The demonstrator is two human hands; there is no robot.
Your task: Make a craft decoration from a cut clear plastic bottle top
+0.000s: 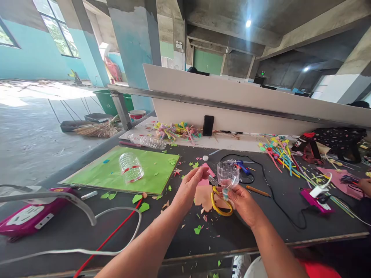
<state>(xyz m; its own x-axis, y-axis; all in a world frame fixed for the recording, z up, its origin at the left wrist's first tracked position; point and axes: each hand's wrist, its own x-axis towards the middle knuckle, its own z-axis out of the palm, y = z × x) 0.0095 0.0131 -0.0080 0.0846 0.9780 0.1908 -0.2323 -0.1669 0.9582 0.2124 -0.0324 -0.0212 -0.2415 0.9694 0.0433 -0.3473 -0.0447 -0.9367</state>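
Observation:
My right hand (242, 202) grips the neck of a clear cut plastic bottle top (228, 172), its wide open end facing up. Close by on the left, my left hand (189, 187) has thumb and fingers drawn together; whatever may be between them is hidden. Below the bottle top lies a pair of scissors (215, 202) with yellow handles, partly covered by my right hand. Under the scissors are pink and peach paper pieces (203, 197). A second clear bottle piece (130, 168), with red marks, lies on a green sheet (101, 170).
A blue glue gun (243, 168), its black cord and an orange-brown stick (257, 190) lie to the right. Purple power strips (31, 214) stand on both sides. Pipe-cleaner flowers (176, 131), a black phone (208, 126) and another clear bottle (147, 141) are at the back. Another person's hand (365, 187) shows far right.

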